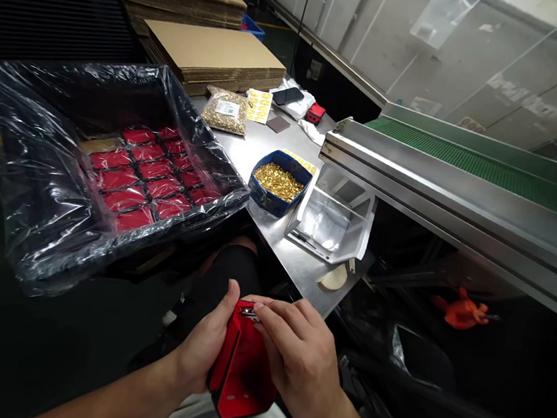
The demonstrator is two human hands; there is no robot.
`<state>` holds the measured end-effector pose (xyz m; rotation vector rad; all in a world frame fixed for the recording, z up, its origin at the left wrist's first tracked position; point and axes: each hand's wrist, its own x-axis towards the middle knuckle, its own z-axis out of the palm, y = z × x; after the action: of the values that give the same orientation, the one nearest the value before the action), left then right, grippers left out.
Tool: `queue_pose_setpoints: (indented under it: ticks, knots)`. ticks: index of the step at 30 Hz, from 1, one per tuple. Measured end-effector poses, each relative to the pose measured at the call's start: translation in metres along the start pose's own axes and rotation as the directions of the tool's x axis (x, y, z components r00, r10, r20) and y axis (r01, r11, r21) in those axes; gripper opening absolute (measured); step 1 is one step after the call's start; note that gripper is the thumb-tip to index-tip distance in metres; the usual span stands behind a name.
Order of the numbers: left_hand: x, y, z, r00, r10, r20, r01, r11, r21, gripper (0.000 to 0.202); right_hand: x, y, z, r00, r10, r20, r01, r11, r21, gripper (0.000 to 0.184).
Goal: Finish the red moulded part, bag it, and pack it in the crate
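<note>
The left hand [205,348] is gripping a red plastic part [243,366] low over the lap, fingers closed around its side. The right hand [299,356] is pinching at a small metal piece [249,312] on the part's top edge; what its fingertips are holding cannot be told. On the bench [275,235], a blue tray of brass pieces [277,181] is sitting nearly full, while the plastic-lined crate [113,163] is already holding rows of bagged red parts.
</note>
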<state>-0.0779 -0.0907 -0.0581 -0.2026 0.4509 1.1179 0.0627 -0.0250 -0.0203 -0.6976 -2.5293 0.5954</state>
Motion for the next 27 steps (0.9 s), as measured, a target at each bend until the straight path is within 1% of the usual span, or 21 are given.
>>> queue_pose_setpoints:
  ticks: [3, 6, 8, 10, 12, 14, 18, 19, 20, 21, 22, 23, 24, 25, 26, 27]
  knots:
    - [0.0, 0.001, 0.002, 1.0, -0.003, -0.01, 0.003, 1.0, -0.017, 0.069, -0.001, -0.001, 0.001, 0.999, 0.041, -0.028, -0.039, 0.997, 0.059, 0.037]
    - [-0.001, 0.001, 0.003, 0.999, -0.033, -0.042, 0.032, 0.999, -0.023, 0.072, -0.003, 0.002, 0.001, 0.985, 0.137, -0.108, -0.117, 0.978, 0.171, 0.038]
    - [-0.002, 0.001, 0.003, 0.998, -0.023, -0.064, 0.022, 1.0, -0.019, 0.07, -0.006, 0.004, 0.001, 0.964, 0.217, -0.157, -0.175, 0.953, 0.246, 0.034]
    - [-0.002, 0.002, 0.003, 0.996, 0.012, -0.091, -0.014, 1.0, -0.022, 0.066, -0.01, 0.006, 0.001, 0.937, 0.292, -0.189, -0.227, 0.926, 0.303, 0.03]
    - [-0.001, 0.003, 0.004, 0.991, 0.039, -0.13, -0.044, 0.998, -0.038, 0.065, -0.016, 0.004, 0.003, 0.912, 0.345, -0.222, -0.258, 0.904, 0.342, 0.028]
    - [-0.001, 0.004, 0.007, 0.984, 0.029, -0.174, -0.043, 0.996, -0.074, 0.065, -0.022, -0.002, 0.006, 0.903, 0.328, -0.278, -0.218, 0.906, 0.363, 0.029]
    - [0.003, -0.002, 0.016, 0.978, -0.015, -0.209, -0.012, 0.992, -0.128, 0.071, -0.032, -0.013, 0.02, 0.926, 0.108, -0.361, 0.006, 0.953, 0.302, 0.027]
    - [0.004, -0.004, 0.018, 0.972, -0.008, -0.236, -0.018, 0.994, -0.108, 0.07, -0.033, -0.014, 0.023, 0.925, 0.093, -0.368, 0.018, 0.958, 0.286, 0.025]
    - [0.005, -0.007, 0.018, 0.958, 0.012, -0.287, -0.032, 0.997, -0.064, 0.068, -0.034, -0.013, 0.027, 0.922, 0.128, -0.367, -0.013, 0.954, 0.301, 0.024]
    - [0.006, -0.01, 0.017, 0.932, 0.056, -0.359, -0.059, 0.998, 0.004, 0.064, -0.034, -0.011, 0.03, 0.907, 0.223, -0.358, -0.088, 0.93, 0.357, 0.022]
    - [0.006, -0.012, 0.015, 0.89, 0.133, -0.436, -0.1, 0.99, 0.098, 0.059, -0.033, -0.009, 0.032, 0.87, 0.357, -0.34, -0.186, 0.876, 0.445, 0.021]
    - [0.006, -0.014, 0.012, 0.839, 0.246, -0.486, -0.15, 0.962, 0.229, 0.053, -0.031, -0.006, 0.033, 0.812, 0.5, -0.302, -0.283, 0.789, 0.545, 0.021]
    - [0.005, -0.016, 0.009, 0.785, 0.387, -0.484, -0.2, 0.897, 0.393, 0.049, -0.029, -0.002, 0.033, 0.744, 0.622, -0.245, -0.359, 0.681, 0.638, 0.023]
    - [0.004, -0.018, 0.006, 0.737, 0.533, -0.416, -0.245, 0.784, 0.571, 0.044, -0.026, 0.001, 0.033, 0.677, 0.712, -0.188, -0.407, 0.575, 0.71, 0.027]
    - [0.001, -0.019, 0.003, 0.698, 0.653, -0.293, -0.28, 0.626, 0.728, 0.041, -0.023, 0.004, 0.032, 0.631, 0.762, -0.144, -0.427, 0.497, 0.756, 0.031]
    - [-0.002, -0.021, 0.001, 0.671, 0.728, -0.141, -0.305, 0.444, 0.843, 0.038, -0.02, 0.006, 0.03, 0.606, 0.788, -0.112, -0.437, 0.447, 0.78, 0.034]
